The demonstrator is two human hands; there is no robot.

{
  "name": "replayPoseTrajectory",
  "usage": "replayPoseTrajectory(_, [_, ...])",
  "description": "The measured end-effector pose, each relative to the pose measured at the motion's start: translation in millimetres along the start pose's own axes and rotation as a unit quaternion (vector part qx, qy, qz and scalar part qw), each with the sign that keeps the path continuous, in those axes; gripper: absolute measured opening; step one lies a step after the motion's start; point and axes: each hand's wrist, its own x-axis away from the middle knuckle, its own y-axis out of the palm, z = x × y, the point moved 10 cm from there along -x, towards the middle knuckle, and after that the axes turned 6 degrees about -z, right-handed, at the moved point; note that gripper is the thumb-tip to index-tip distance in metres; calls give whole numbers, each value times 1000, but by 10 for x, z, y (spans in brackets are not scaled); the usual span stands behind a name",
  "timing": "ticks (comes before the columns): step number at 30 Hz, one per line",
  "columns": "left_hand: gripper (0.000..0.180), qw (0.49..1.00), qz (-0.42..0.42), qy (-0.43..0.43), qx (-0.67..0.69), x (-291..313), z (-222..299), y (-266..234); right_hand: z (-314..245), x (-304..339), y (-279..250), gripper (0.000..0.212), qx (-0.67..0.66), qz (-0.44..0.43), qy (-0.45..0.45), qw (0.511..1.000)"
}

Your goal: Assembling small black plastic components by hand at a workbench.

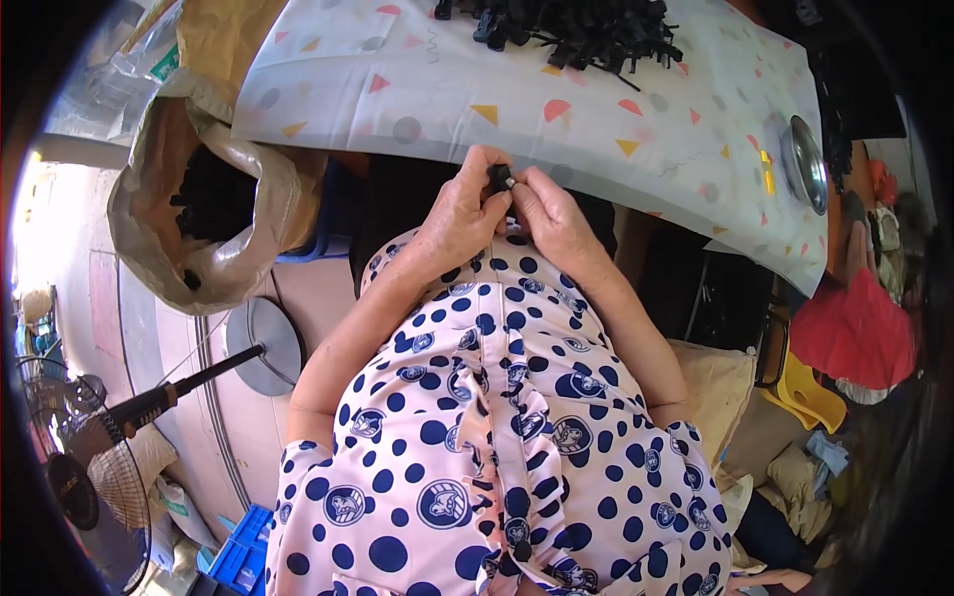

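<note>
In front of my chest, at the near edge of the table, both hands meet on a small black part (499,177). My left hand (459,214) has it pinched between thumb and fingers. The fingers of my right hand (553,211) are closed at its right side, where a tiny silvery bit (510,183) shows. The part is too small for me to tell its kind. A heap of similar-looking black pieces (586,35) lies at the table's far side.
A patterned cloth covers the table (397,89). At its right end are a shallow metal bowl (809,164) and a small yellow object (766,172). An open sack (134,219) with black pieces inside stands left, near a fan (89,467) and a blue crate (241,552).
</note>
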Motion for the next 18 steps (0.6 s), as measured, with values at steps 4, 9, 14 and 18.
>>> replayPoseTrajectory(4, [29, 997, 50, 4, -65, 53, -44, -78, -32, -49, 50, 14, 27, 17, -25, 999])
replayPoseTrajectory(9, [31, 990, 99, -4, -102, 71, 55, -148, 62, -141, 29, 15, 9, 31, -18, 999])
replayPoseTrajectory(14, [30, 943, 207, 16, -261, 215, 431, -596, -194, -270, -201, 17, 45, -15, -36, 998])
replayPoseTrajectory(18, [30, 821, 400, 25, -407, 678, 787, -1946, -401, -396, -1325, 21, 294, 225, -73, 926])
